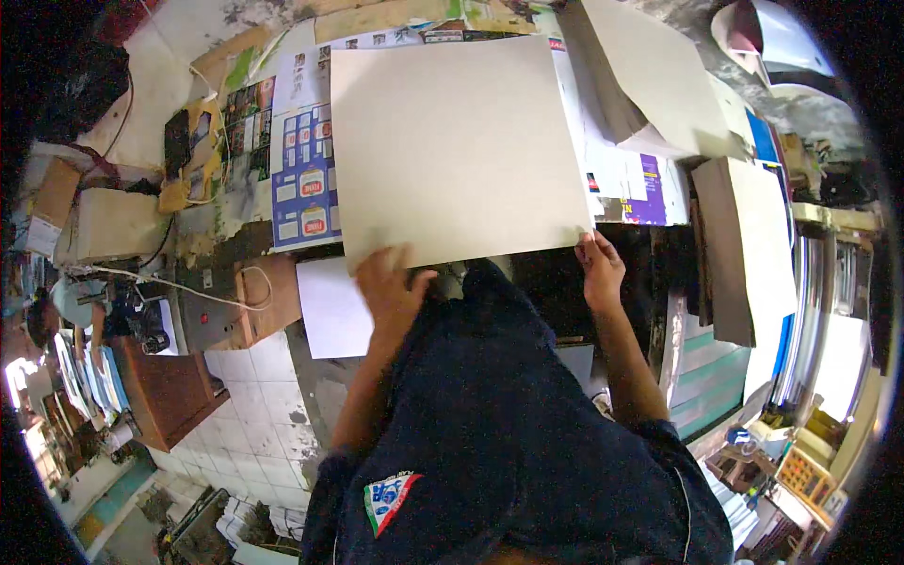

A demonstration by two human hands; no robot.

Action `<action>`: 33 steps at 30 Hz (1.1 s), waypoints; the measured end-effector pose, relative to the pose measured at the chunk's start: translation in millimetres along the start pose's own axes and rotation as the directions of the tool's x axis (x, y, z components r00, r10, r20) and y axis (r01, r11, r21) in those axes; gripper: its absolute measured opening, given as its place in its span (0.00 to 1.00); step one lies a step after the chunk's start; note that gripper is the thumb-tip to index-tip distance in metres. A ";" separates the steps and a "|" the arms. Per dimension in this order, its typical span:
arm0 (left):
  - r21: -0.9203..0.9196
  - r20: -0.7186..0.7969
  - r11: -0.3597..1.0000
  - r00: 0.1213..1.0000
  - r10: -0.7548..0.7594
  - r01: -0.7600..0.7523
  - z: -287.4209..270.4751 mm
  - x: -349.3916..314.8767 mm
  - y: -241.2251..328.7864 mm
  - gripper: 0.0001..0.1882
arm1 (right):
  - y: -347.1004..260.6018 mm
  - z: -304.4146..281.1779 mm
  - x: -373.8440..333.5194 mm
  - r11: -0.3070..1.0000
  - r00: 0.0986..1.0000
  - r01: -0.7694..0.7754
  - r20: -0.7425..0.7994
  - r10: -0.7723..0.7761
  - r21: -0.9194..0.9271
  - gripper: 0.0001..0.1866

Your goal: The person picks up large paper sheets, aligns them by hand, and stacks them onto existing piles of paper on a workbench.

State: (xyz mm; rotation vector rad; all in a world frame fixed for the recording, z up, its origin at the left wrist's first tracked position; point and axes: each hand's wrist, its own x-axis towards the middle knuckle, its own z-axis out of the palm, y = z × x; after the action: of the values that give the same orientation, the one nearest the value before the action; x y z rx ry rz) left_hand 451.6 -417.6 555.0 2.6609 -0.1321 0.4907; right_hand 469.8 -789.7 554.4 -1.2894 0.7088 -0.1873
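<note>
Both hands grip one big board (pixel 457 151) at its near edge; left hand (pixel 391 287) pinches it; right hand (pixel 601 268) likewise. It lies flat on the desk (pixel 235 202), over printed sheets (pixel 303 169).

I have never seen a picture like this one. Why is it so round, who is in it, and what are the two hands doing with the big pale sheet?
There is no machine here. A person wears a wide fisheye camera on the head, looking down, so straight edges bend near the rim. The dark blue cloth below is the person's own shirt. The left hand and the right hand each hold the near edge of a large plain cardboard sheet. The sheet lies over a cluttered work table covered with printed sheets. More plain boards stand at the right, and a white paper lies beside the left hand.
</note>
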 end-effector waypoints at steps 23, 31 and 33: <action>0.088 -0.060 0.989 0.990 0.126 -0.120 -12.2 87.0 32.3 0.17 | -34.3 152.0 -35.3 -0.226 0.364 0.826 0.795 -0.485 -0.516 0.18; 0.027 0.177 0.999 0.983 -0.038 0.033 18.5 77.8 17.4 0.22 | -23.4 159.9 -24.7 -0.112 0.575 0.801 0.807 -0.135 -0.589 0.16; 0.033 0.234 0.998 0.970 -0.066 0.060 17.4 83.7 19.4 0.21 | -24.4 163.2 -22.0 -0.107 0.613 0.781 0.788 -0.058 -0.615 0.19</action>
State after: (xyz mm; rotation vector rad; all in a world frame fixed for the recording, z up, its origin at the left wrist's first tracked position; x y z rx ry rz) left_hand 532.0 -443.9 578.0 2.7304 -0.1117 0.1568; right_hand 552.9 -653.4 601.8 -2.8579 -0.4416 0.1986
